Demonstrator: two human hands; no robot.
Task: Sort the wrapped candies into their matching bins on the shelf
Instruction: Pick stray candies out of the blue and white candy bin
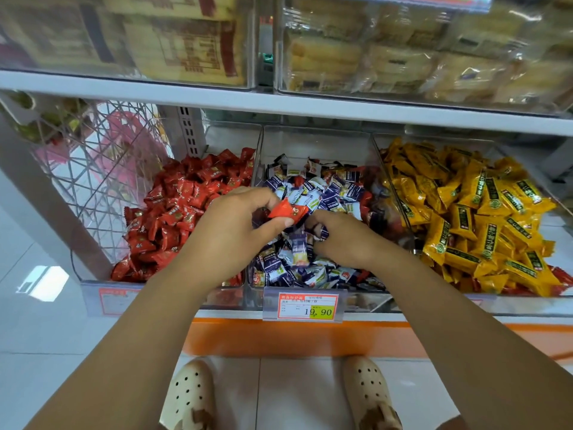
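Three clear bins stand side by side on the shelf. The left bin (93, 276) holds red wrapped candies (173, 218). The middle bin (316, 141) holds navy-and-white candies (328, 193) with some red ones mixed in. The right bin (403, 209) holds yellow candies (483, 212). My left hand (235, 225) pinches a red wrapped candy (288, 211) between thumb and fingers above the middle bin. My right hand (341, 237) lies in the middle bin's pile, fingers curled down among the candies; what they hold is hidden.
A price tag reading 19.90 (305, 307) hangs on the shelf's front edge. An upper shelf (279, 103) carries clear boxes of packaged biscuits (403, 51). A wire rack (102, 169) stands left of the bins. My beige shoes (369, 395) are on the tiled floor below.
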